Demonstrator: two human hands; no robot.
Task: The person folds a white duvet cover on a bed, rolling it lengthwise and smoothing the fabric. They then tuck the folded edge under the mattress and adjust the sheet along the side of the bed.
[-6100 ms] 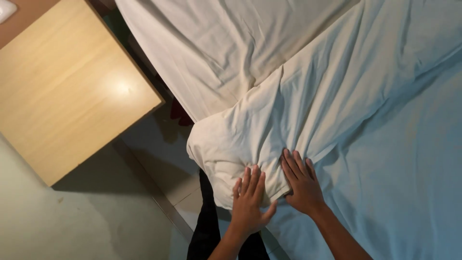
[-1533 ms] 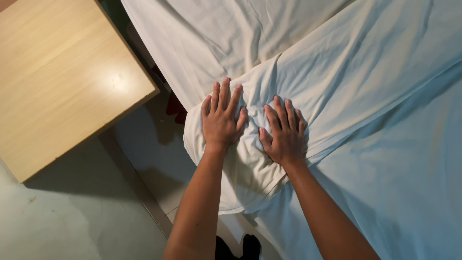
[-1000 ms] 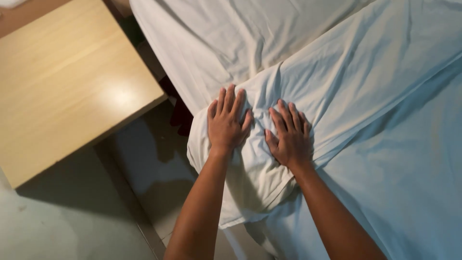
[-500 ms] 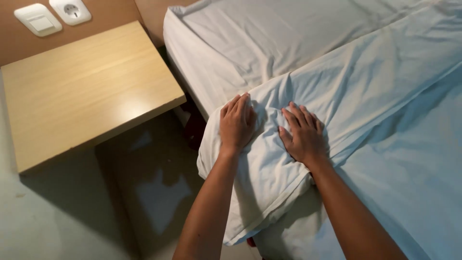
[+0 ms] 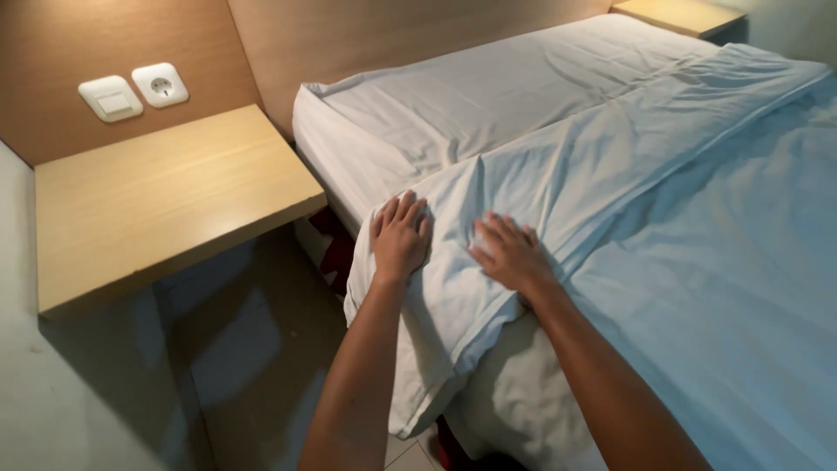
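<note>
Head view, now: 2 bare hands lie flat on the folded-back edge of a pale blue duvet (image 5: 610, 166), at the near corner of the bed. Left hand (image 5: 400, 235), palm down, fingers loosely spread, no pinch; right hand (image 5: 513, 253) just beside it, fingers also splayed and pressing the cloth, nothing gripped. The duvet corner overhangs the mattress (image 5: 349, 166) edge and droops toward the floor; its fold runs diagonally up-right across the white sheet (image 5: 506, 96). Vs. 0.5 s ago: both hands keep the same spots on the fold; the change is mainly in viewpoint, which has lifted, so headboard wall, switch plate (image 5: 111, 98) and socket (image 5: 160, 85) above the wooden bedside shelf (image 5: 166, 201) now show. Judged: smoothing of this corner seems finished or paused, w/ wrinkles remaining betw. the hands.
</note>
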